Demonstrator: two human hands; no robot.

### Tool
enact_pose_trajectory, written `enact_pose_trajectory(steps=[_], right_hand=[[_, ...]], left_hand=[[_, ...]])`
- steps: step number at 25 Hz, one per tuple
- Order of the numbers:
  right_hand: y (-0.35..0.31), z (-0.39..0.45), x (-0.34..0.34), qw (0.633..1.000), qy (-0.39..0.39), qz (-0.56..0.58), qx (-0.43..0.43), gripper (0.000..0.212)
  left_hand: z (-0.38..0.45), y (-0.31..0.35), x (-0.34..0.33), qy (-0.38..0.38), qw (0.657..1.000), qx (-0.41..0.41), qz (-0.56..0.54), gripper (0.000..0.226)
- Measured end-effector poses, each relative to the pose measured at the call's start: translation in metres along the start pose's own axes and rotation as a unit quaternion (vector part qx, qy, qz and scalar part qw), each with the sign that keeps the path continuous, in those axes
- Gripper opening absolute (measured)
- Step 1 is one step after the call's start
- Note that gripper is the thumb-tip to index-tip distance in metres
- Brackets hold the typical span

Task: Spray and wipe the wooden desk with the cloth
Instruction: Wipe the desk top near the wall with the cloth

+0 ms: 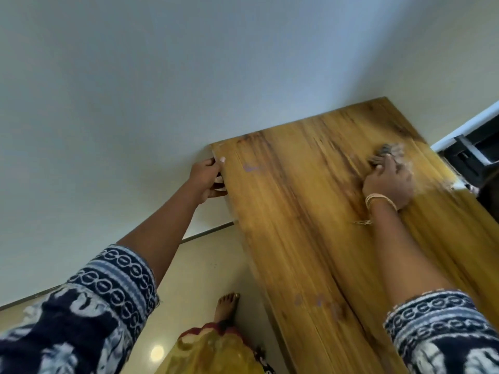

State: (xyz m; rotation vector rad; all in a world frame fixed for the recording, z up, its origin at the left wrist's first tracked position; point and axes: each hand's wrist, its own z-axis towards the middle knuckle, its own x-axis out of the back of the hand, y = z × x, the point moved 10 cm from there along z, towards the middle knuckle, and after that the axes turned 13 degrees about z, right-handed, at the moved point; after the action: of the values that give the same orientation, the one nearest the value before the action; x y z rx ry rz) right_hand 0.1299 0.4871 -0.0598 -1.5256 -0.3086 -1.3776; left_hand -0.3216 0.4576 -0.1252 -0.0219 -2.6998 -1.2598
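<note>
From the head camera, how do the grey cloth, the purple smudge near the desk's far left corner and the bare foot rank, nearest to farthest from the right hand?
1. Grey cloth, under the right hand's fingers, far right of the wooden desk.
2. Purple smudge, near the far left corner.
3. Bare foot, on the floor beside the desk.

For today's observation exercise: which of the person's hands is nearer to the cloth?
The right. The right hand presses on the cloth at the far part of the wooden desk; the left hand grips the desk's left edge, well apart from it.
</note>
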Motion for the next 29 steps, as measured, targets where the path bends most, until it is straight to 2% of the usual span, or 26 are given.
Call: enact_pose_trajectory(steps=[1, 2, 3, 5, 7, 8, 10, 12, 13, 14, 15, 17, 18, 20, 22, 24, 25, 27, 29], right_hand=[[0.008, 0.000, -0.001, 0.997, 0.010, -0.014, -0.078, 0.048], [-0.001, -0.003, -0.008, 0.993, 0.011, -0.023, -0.117, 0.049], [-0.024, -0.006, -0.020, 0.993, -0.001, -0.028, -0.114, 0.051], [-0.098, -0.020, -0.056, 0.998, -0.054, -0.028, 0.004, 0.053], [-0.177, -0.067, -0.091, 0.979, -0.113, -0.004, 0.170, 0.050], [-0.208, -0.104, -0.103, 0.958, -0.142, 0.011, 0.248, 0.048], [-0.247, -0.183, -0.114, 0.893, -0.207, 0.025, 0.398, 0.046], [-0.254, -0.206, -0.115, 0.835, -0.263, 0.027, 0.482, 0.045], [-0.251, -0.190, -0.112, 0.827, -0.261, 0.034, 0.496, 0.043], [-0.242, -0.161, -0.107, 0.843, -0.245, 0.047, 0.478, 0.042], [-0.224, -0.120, -0.100, 0.878, -0.208, 0.056, 0.428, 0.043], [-0.155, -0.035, -0.072, 0.957, -0.108, 0.064, 0.262, 0.047], [-0.111, -0.005, -0.054, 0.983, -0.066, 0.059, 0.161, 0.049], [-0.040, 0.015, -0.025, 1.000, -0.013, 0.024, -0.005, 0.048], [-0.026, 0.011, -0.020, 0.998, 0.016, -0.016, -0.065, 0.047], [-0.057, 0.001, -0.037, 0.998, 0.009, -0.035, -0.054, 0.051], [-0.086, -0.008, -0.052, 0.999, -0.017, -0.035, -0.011, 0.052], [-0.158, -0.051, -0.085, 0.986, -0.085, -0.021, 0.144, 0.050], [-0.220, -0.123, -0.106, 0.941, -0.147, 0.006, 0.303, 0.045]], left_hand=[[0.000, -0.002, -0.001, -0.017, 1.000, 0.007, -0.018, 0.033], [0.001, -0.002, -0.001, -0.027, 0.999, 0.013, -0.028, 0.032], [0.001, -0.003, -0.001, -0.033, 0.999, 0.017, -0.037, 0.031], [0.003, -0.002, 0.002, -0.038, 0.998, 0.019, -0.045, 0.034], [0.004, -0.004, 0.003, -0.043, 0.998, 0.018, -0.051, 0.035], [0.004, -0.004, 0.003, -0.044, 0.998, 0.019, -0.051, 0.032], [0.002, -0.005, 0.003, -0.039, 0.998, 0.021, -0.045, 0.023], [-0.001, -0.004, 0.005, -0.026, 0.999, 0.020, -0.026, 0.022], [-0.001, -0.004, 0.006, -0.020, 0.999, 0.017, -0.019, 0.028], [0.001, -0.004, 0.007, -0.015, 1.000, 0.016, -0.014, 0.036], [0.001, -0.004, 0.008, -0.010, 1.000, 0.014, -0.009, 0.042], [0.001, -0.005, 0.010, 0.000, 1.000, 0.010, 0.002, 0.046], [0.001, -0.005, 0.011, 0.006, 1.000, 0.010, 0.006, 0.046], [0.001, -0.006, 0.011, 0.009, 1.000, 0.009, 0.011, 0.048], [0.002, -0.008, 0.011, 0.009, 1.000, 0.012, 0.020, 0.052], [0.002, -0.011, 0.012, 0.013, 0.999, 0.016, 0.027, 0.055], [0.002, -0.012, 0.011, 0.014, 0.999, 0.014, 0.033, 0.055], [0.000, -0.015, 0.011, 0.011, 0.999, 0.015, 0.041, 0.053], [0.001, -0.025, 0.014, 0.005, 0.999, 0.031, 0.024, 0.048]])
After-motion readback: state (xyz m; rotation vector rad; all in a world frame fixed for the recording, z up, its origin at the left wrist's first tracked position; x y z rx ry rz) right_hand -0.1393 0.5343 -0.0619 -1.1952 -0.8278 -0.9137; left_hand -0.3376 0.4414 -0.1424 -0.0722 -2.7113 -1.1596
